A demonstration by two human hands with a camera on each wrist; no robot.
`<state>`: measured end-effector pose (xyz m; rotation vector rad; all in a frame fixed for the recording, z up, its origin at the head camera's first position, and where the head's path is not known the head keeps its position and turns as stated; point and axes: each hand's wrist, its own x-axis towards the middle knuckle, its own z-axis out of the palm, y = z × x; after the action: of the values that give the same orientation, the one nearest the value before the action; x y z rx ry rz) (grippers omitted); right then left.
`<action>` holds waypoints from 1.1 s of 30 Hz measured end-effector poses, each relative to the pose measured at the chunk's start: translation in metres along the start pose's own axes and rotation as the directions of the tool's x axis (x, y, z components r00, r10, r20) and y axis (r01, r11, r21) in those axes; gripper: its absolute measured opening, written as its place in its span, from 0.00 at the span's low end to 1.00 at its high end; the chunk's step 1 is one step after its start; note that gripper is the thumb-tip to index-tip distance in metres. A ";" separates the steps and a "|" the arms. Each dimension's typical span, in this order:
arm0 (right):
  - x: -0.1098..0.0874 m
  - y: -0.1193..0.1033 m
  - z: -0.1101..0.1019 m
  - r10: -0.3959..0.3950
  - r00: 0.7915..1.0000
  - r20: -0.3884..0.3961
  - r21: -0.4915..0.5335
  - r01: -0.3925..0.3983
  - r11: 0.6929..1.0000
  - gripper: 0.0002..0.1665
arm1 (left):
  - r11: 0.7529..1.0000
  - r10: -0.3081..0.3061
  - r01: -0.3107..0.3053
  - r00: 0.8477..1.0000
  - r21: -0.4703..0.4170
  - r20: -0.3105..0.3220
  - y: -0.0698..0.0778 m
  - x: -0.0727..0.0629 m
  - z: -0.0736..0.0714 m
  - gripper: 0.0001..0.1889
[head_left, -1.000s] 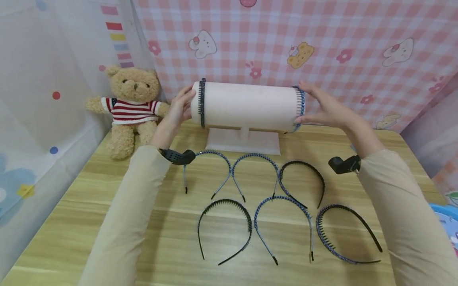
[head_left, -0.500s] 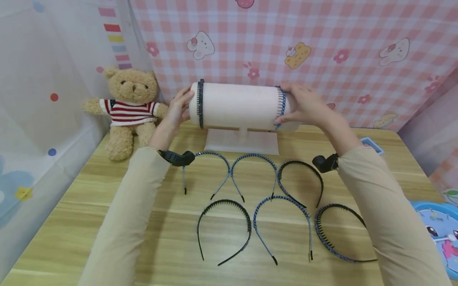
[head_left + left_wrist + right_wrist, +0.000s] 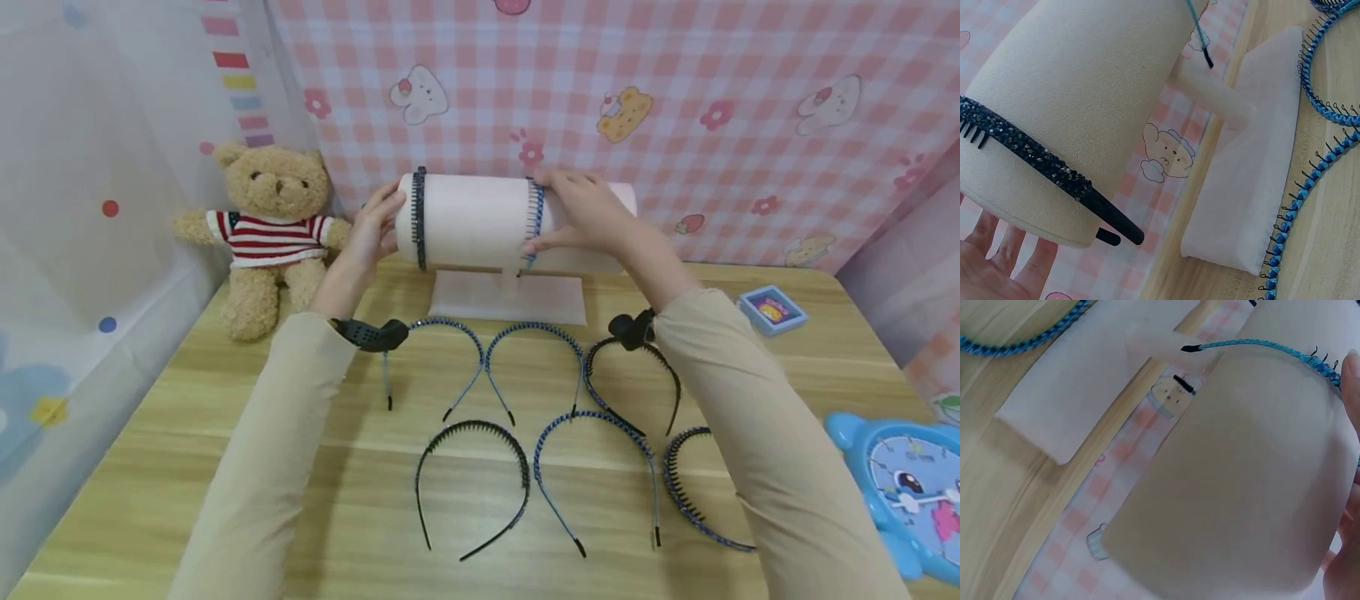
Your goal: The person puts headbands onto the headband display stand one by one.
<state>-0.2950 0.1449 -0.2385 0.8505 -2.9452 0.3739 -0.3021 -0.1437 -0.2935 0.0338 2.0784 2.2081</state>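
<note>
A pale padded roll stand lies crosswise on a short post and flat base. Straight fingers of my left hand touch its left end, also seen in the left wrist view, where the fingers lie against the end. Beside them, a black glittery toothed headband wraps the roll. My right hand spans the roll right of its middle and holds a blue braided toothed headband between thumb and fingers. In the right wrist view, one black-tipped end of that blue headband curves down the roll's side.
Two rows of headbands lie in front of the base, including a blue one and a black one. A teddy bear sits at left. At right are a small blue frame and a blue clock.
My right hand has moved left along the roll, sliding the blue headband from the right end to near the middle. The left hand stays at the left end.
</note>
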 end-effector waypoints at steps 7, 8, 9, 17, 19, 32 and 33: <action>0.019 -0.020 0.005 -0.033 0.999 0.007 -0.033 0.033 0.999 0.59 | 1.000 0.004 -0.004 1.000 -0.004 -0.004 -0.001 -0.001 -0.002 0.29; 0.021 -0.022 0.006 -0.035 0.999 0.008 -0.034 0.036 0.999 0.59 | 1.000 0.006 -0.006 1.000 -0.005 -0.005 -0.001 -0.001 -0.003 0.29; 0.023 -0.024 0.007 -0.037 0.999 0.008 -0.037 0.038 0.999 0.59 | 1.000 0.008 -0.008 1.000 -0.007 -0.005 -0.001 -0.001 -0.003 0.29; 0.033 -0.034 0.013 -0.047 0.999 0.018 -0.053 0.048 0.997 0.62 | 1.000 0.007 -0.007 1.000 -0.013 0.003 -0.001 -0.002 -0.001 0.29; 0.036 -0.036 0.014 -0.051 0.999 0.019 -0.058 0.052 0.997 0.62 | 1.000 0.007 -0.007 1.000 -0.012 0.004 -0.001 -0.002 -0.001 0.29; 0.055 -0.058 0.020 -0.084 0.996 0.035 -0.052 0.086 0.995 0.60 | 1.000 0.017 -0.017 1.000 -0.005 0.004 -0.003 -0.001 -0.002 0.29; 0.057 -0.059 0.020 -0.087 0.996 0.034 -0.051 0.088 0.995 0.60 | 1.000 0.021 -0.021 1.000 -0.007 0.003 -0.002 -0.001 -0.002 0.29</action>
<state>-0.3111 0.0620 -0.2384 0.9835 -2.9196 0.2798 -0.3014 -0.1459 -0.2960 0.0578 2.0786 2.2255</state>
